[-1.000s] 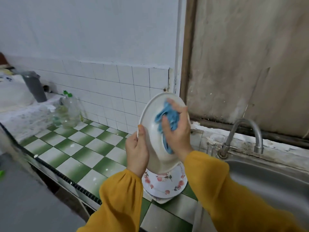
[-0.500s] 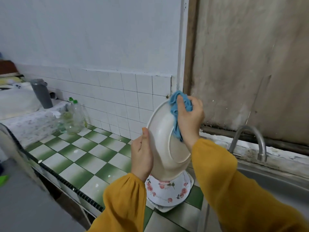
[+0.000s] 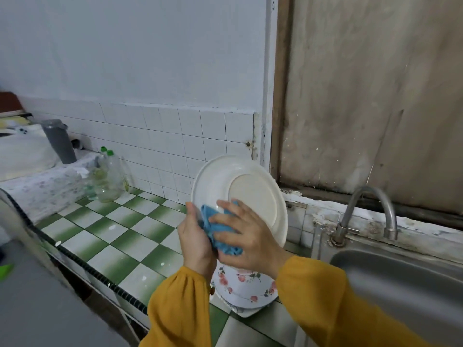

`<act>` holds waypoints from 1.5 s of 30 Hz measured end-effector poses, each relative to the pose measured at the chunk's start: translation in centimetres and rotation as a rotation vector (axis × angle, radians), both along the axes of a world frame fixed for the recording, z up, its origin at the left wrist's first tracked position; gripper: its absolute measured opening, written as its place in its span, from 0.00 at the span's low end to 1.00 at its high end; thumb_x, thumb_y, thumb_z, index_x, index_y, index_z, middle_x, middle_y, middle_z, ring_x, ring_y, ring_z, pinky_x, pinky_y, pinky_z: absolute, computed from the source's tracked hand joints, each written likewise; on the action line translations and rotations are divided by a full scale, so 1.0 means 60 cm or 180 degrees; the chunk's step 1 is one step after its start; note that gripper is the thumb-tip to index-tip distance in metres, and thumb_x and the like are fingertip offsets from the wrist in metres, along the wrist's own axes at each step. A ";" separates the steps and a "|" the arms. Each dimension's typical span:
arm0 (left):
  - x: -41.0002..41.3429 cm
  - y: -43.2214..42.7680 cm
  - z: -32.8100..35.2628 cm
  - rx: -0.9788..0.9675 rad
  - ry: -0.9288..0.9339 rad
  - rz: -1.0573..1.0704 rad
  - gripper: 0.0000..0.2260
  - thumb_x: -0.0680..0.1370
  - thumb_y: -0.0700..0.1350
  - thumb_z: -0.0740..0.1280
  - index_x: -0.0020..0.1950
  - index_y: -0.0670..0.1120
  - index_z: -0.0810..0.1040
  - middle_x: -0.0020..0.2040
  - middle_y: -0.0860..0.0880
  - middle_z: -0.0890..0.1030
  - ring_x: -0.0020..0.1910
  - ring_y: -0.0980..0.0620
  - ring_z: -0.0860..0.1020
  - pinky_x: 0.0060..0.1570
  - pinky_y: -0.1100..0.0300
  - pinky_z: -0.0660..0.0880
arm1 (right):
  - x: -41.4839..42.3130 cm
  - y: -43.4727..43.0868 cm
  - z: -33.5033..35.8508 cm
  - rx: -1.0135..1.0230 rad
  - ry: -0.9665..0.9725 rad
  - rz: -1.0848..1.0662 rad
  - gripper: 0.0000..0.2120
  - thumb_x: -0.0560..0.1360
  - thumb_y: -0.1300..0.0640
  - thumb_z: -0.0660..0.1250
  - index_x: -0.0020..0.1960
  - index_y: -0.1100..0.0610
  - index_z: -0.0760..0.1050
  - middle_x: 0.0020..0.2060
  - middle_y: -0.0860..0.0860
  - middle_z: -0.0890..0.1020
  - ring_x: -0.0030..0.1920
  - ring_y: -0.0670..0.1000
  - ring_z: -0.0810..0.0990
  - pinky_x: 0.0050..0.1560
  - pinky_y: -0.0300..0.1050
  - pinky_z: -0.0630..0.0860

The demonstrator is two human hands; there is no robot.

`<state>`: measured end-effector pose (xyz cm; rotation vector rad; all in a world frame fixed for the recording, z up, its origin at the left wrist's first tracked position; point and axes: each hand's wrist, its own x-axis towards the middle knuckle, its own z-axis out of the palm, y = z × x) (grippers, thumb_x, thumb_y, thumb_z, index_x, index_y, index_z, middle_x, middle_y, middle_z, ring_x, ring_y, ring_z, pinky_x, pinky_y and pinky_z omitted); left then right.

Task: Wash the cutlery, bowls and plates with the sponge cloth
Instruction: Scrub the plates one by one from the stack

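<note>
1. I see the white plate (image 3: pixel 250 196) held up in the air above the tiled counter (image 3: pixel 112 234), tipped nearly upright with its underside and foot ring towards me; it touches nothing but the two hands and the cloth.
2. The left hand (image 3: pixel 195 244) grips the plate's lower left rim, thumb on the near face; the fingers behind are hidden from me.
3. The right hand (image 3: pixel 250 236) lies flat with its fingers spread, pressing the blue sponge cloth (image 3: pixel 213 221) against the lower part of the underside; it holds nothing else.
4. I judge the plate stiff, fairly light and breakable; if it is wet or soapy, which I cannot tell, it will be slick, so the rim pinch is the only safe hold and must not loosen while the other hand rubs.
5. The cloth is soft and bunches under the palm; flat pressure spreads it better than a pinch would.
6. The main risk I see is the plate slipping down onto the flowered plate (image 3: pixel 245 286) sitting on the counter right below it; china on china would chip.
7. The sink (image 3: pixel 400 284) and tap (image 3: pixel 365 209) stand just to the right for rinsing; no water is running that I can see.
</note>
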<state>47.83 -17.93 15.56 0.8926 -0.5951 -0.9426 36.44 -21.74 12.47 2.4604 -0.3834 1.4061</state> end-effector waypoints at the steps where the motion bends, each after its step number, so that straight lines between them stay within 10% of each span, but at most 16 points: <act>1: 0.007 -0.003 0.002 0.0042 0.0110 -0.0003 0.20 0.84 0.54 0.55 0.44 0.42 0.77 0.38 0.46 0.84 0.35 0.48 0.82 0.34 0.60 0.79 | -0.012 -0.002 -0.017 -0.0161 0.0087 0.0014 0.07 0.69 0.56 0.73 0.46 0.56 0.81 0.58 0.53 0.80 0.69 0.59 0.71 0.71 0.58 0.65; 5: 0.030 -0.011 0.014 0.0241 0.0276 0.0183 0.19 0.84 0.56 0.54 0.52 0.44 0.78 0.46 0.47 0.84 0.40 0.50 0.83 0.40 0.59 0.79 | -0.055 -0.014 -0.058 0.0111 -0.0614 -0.0120 0.10 0.66 0.58 0.68 0.46 0.56 0.71 0.56 0.53 0.72 0.67 0.58 0.68 0.68 0.55 0.69; 12: 0.042 0.027 0.033 0.0024 -0.0388 0.0192 0.21 0.84 0.53 0.53 0.43 0.41 0.77 0.30 0.52 0.81 0.28 0.54 0.78 0.28 0.67 0.72 | -0.094 -0.048 0.037 0.2607 -0.2790 -0.0513 0.15 0.71 0.45 0.60 0.41 0.59 0.70 0.53 0.42 0.69 0.54 0.36 0.70 0.56 0.31 0.67; 17: 0.027 0.043 0.043 -0.0407 -0.1415 -0.0018 0.25 0.80 0.59 0.58 0.30 0.43 0.69 0.23 0.52 0.67 0.24 0.54 0.64 0.25 0.63 0.59 | -0.060 -0.037 0.124 0.2408 -0.2280 -0.0162 0.08 0.78 0.55 0.57 0.42 0.52 0.72 0.64 0.43 0.72 0.66 0.37 0.68 0.66 0.29 0.62; 20: 0.023 0.043 0.041 -0.0464 -0.1608 -0.0029 0.23 0.78 0.58 0.59 0.26 0.48 0.68 0.23 0.53 0.67 0.23 0.54 0.64 0.25 0.62 0.59 | -0.036 -0.026 0.122 0.1959 -0.1440 -0.0018 0.06 0.80 0.54 0.57 0.48 0.49 0.73 0.69 0.38 0.68 0.75 0.45 0.60 0.76 0.45 0.56; 25: 0.018 0.058 0.045 -0.0608 -0.1408 -0.0060 0.26 0.80 0.51 0.56 0.21 0.48 0.66 0.20 0.54 0.65 0.21 0.60 0.62 0.23 0.67 0.58 | -0.054 -0.050 0.150 0.3092 -0.2830 -0.0223 0.19 0.82 0.58 0.59 0.72 0.56 0.69 0.74 0.49 0.67 0.65 0.40 0.72 0.50 0.22 0.71; 27: 0.009 0.060 0.047 -0.0608 -0.1480 -0.0088 0.30 0.83 0.46 0.54 0.19 0.47 0.69 0.19 0.54 0.66 0.20 0.61 0.62 0.22 0.69 0.58 | -0.035 -0.043 0.159 0.2902 -0.2606 -0.0412 0.19 0.81 0.54 0.60 0.71 0.51 0.70 0.75 0.53 0.65 0.73 0.50 0.66 0.60 0.28 0.70; 33: 0.009 0.041 0.045 -0.0536 -0.0963 0.0093 0.24 0.83 0.49 0.56 0.30 0.46 0.79 0.29 0.51 0.76 0.29 0.56 0.73 0.31 0.62 0.69 | 0.044 0.048 0.085 0.0760 -0.0953 -0.0219 0.10 0.79 0.54 0.61 0.53 0.58 0.76 0.71 0.55 0.70 0.77 0.56 0.59 0.76 0.57 0.53; 40: 0.029 0.042 0.040 -0.0347 -0.0721 0.0066 0.22 0.73 0.63 0.63 0.38 0.42 0.73 0.34 0.46 0.71 0.33 0.51 0.70 0.34 0.59 0.66 | -0.024 -0.004 0.084 0.2777 -0.2860 -0.0279 0.14 0.82 0.56 0.58 0.67 0.52 0.67 0.77 0.46 0.60 0.78 0.45 0.50 0.72 0.36 0.58; 45: 0.002 0.046 0.045 -0.0291 -0.0647 0.0146 0.20 0.82 0.54 0.59 0.35 0.44 0.74 0.32 0.47 0.74 0.33 0.51 0.72 0.34 0.58 0.68 | 0.016 0.032 0.101 0.1723 -0.1639 0.0021 0.21 0.82 0.52 0.55 0.74 0.55 0.62 0.78 0.48 0.57 0.79 0.52 0.48 0.78 0.54 0.52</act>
